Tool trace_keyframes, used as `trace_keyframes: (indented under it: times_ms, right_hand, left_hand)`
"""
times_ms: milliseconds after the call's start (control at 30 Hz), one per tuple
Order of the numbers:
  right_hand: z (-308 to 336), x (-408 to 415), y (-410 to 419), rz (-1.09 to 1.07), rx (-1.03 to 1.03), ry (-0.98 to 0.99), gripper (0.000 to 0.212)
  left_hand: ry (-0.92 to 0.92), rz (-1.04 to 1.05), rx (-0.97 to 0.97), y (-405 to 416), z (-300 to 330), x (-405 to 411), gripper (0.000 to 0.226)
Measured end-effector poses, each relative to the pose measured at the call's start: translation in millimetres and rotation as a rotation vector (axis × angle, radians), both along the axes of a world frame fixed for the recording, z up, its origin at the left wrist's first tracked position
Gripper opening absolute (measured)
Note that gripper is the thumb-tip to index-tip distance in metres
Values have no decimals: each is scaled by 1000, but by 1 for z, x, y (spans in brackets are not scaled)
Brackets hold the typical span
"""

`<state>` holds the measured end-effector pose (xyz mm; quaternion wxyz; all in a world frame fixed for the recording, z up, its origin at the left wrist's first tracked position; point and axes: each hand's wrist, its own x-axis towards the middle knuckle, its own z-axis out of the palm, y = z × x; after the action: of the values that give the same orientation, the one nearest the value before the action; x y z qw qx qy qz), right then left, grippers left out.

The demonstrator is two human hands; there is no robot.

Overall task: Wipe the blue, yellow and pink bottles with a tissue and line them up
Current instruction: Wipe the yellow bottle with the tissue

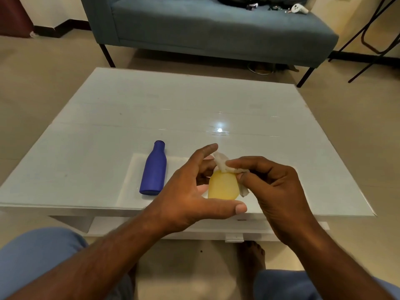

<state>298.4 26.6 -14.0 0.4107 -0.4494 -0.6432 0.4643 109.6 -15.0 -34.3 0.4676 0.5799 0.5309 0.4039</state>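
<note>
The yellow bottle (223, 187) is held above the near edge of the white table (108, 126). My left hand (190, 191) holds it, thumb under its base and middle fingers curled behind it, index finger stretched out. My right hand (270, 187) pinches a crumpled white tissue (225, 165) against the top of the yellow bottle. The blue bottle (153, 169) lies on its side to the left, neck pointing away from me, untouched. A small pink patch (209, 157) shows behind my left fingers; I cannot tell whether it is the pink bottle.
A thin white sheet (129, 180) lies on the table under the blue bottle and my hands. A grey-blue sofa (205, 29) with small items on it stands beyond the table. A black metal stand (372, 40) is at the far right. My knees are below.
</note>
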Motion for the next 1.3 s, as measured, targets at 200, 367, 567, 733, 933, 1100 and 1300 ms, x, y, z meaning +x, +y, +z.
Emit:
trace_keyframes:
  times_ms: [200, 367, 567, 733, 933, 1100, 1300]
  right_hand:
    - [5, -2, -3, 83, 137, 53, 22]
    - [-1, 0, 5, -10, 16, 19, 26]
    - [-5, 4, 4, -34, 33, -6, 11]
    - [-1, 1, 5, -95, -117, 112, 17]
    - [-2, -2, 5, -102, -171, 108, 24]
    - [1, -3, 4, -139, -162, 83, 21]
    - [0, 0, 5, -164, -142, 83, 34]
  left_hand:
    - [-37, 74, 8, 4, 0, -1, 110]
    - [28, -14, 37, -2, 0, 4, 113]
    - [0, 93, 51, 7, 2, 1, 106]
    - [-41, 138, 59, 9, 5, -2, 103]
    - [-27, 109, 51, 7, 4, 1, 99]
    - [-45, 101, 55, 7, 6, 1, 101]
    - [-26, 91, 64, 5, 6, 2, 103]
